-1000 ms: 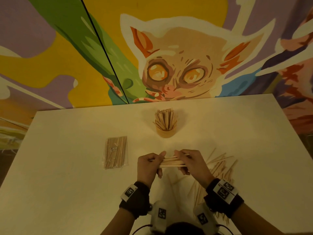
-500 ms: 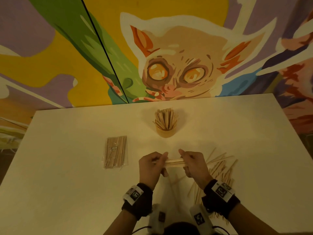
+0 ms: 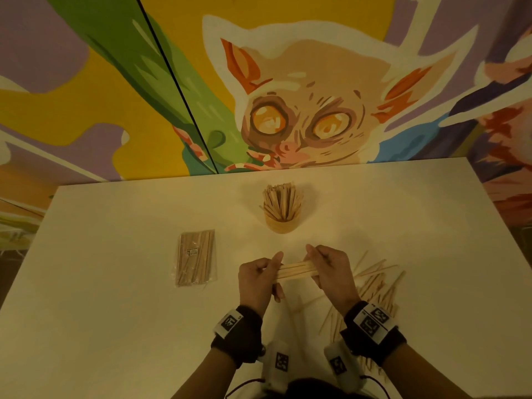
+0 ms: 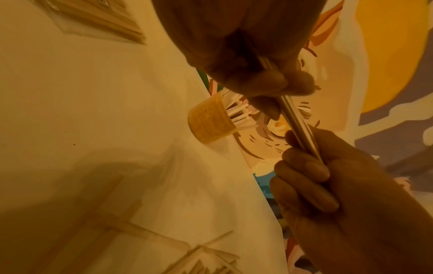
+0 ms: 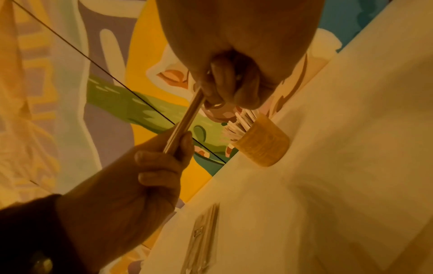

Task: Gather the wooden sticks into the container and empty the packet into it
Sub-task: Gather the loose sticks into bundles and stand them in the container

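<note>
A small bundle of wooden sticks (image 3: 296, 269) is held level above the table, one end in my left hand (image 3: 260, 276), the other in my right hand (image 3: 328, 269). Both hands curl round the bundle (image 4: 297, 128) (image 5: 185, 126). Beyond them stands a round wooden container (image 3: 280, 223) (image 4: 211, 122) (image 5: 262, 144) with several sticks upright in it. A clear packet of sticks (image 3: 196, 257) (image 5: 201, 235) lies flat to the left. Loose sticks (image 3: 377, 286) (image 4: 203, 259) lie scattered on the table at the right, partly under my right wrist.
The white table (image 3: 115, 326) ends at a painted mural wall (image 3: 288, 96) just behind the container. The table's right edge (image 3: 501, 226) runs close to the loose sticks. Black bands with tags sit on both wrists.
Both hands have lifted slightly and moved a little away from me with the bundle, drawing the sticks into a tidier, even bunch. Container, packet and loose sticks have not moved.
</note>
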Action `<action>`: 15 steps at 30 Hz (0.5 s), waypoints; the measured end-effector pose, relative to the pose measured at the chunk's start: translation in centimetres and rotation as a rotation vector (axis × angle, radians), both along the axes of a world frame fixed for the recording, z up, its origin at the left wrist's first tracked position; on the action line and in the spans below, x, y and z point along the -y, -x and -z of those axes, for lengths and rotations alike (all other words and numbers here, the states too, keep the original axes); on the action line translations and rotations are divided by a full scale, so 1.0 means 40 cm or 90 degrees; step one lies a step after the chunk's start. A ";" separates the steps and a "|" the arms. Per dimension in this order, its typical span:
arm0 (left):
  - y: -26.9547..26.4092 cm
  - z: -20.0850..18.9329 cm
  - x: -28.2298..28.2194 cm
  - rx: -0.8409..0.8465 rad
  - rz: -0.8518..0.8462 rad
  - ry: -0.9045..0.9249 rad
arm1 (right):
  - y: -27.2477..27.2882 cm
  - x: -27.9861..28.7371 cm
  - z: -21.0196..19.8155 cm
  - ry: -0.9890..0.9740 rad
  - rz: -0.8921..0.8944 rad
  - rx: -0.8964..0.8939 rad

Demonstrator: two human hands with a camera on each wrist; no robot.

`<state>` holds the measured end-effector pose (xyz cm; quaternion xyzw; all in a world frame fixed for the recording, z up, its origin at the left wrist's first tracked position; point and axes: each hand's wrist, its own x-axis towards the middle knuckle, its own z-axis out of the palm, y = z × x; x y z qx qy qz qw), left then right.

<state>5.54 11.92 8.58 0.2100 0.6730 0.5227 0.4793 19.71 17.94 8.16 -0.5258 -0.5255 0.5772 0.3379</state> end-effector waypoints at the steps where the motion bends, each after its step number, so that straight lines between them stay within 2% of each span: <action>1: 0.003 0.001 -0.004 -0.003 -0.010 -0.002 | -0.004 -0.004 -0.003 0.016 0.010 -0.008; 7: 0.010 0.015 -0.034 0.010 -0.009 -0.007 | 0.018 -0.028 -0.010 0.038 -0.012 -0.025; 15: 0.063 0.047 -0.091 0.147 -0.041 0.019 | 0.032 -0.174 -0.014 -0.005 -0.058 0.045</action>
